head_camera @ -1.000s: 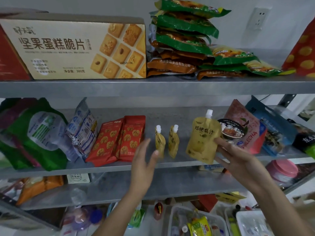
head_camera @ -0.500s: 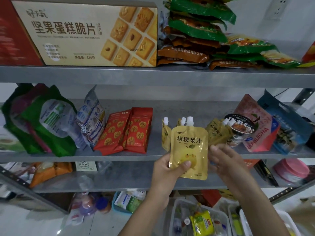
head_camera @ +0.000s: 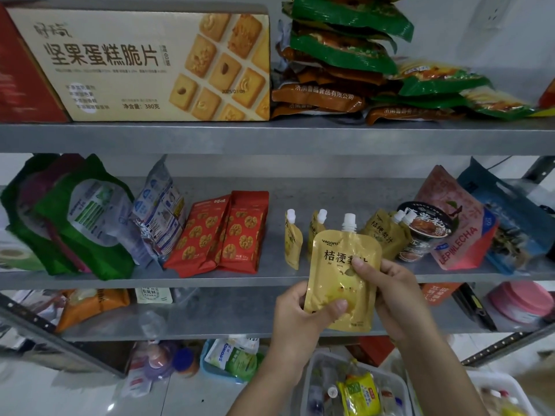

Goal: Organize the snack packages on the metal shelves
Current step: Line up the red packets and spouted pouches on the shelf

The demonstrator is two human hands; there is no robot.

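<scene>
1. The pouch (head_camera: 339,274), yellow with its white spout up, is held upright in the air in front of the front edge of the middle shelf (head_camera: 210,277).
2. The left hand (head_camera: 295,322) grips the pouch at its lower left, with the thumb pressed on the front and the fingers behind.
3. The right hand (head_camera: 393,298) grips the right edge. Its thumb lies over the printed characters and its fingers curl behind. Both hands are clamped on the one pouch, close together on either side.
4. Behind it on the middle shelf, two small pouches (head_camera: 293,241) stand upright side by side with a narrow gap between them.
5. To their right, leaning pouches (head_camera: 387,235) of the same yellow tilt against a dark bowl (head_camera: 426,232), and a pink bag (head_camera: 459,223) stands just past the bowl.
6. Left of the small pouches, two red packs (head_camera: 222,235) lean back, overlapping each other.
7. On the top shelf (head_camera: 270,136) a box (head_camera: 135,64) sits at the left — green packs (head_camera: 345,40) are stacked just beside it.
</scene>
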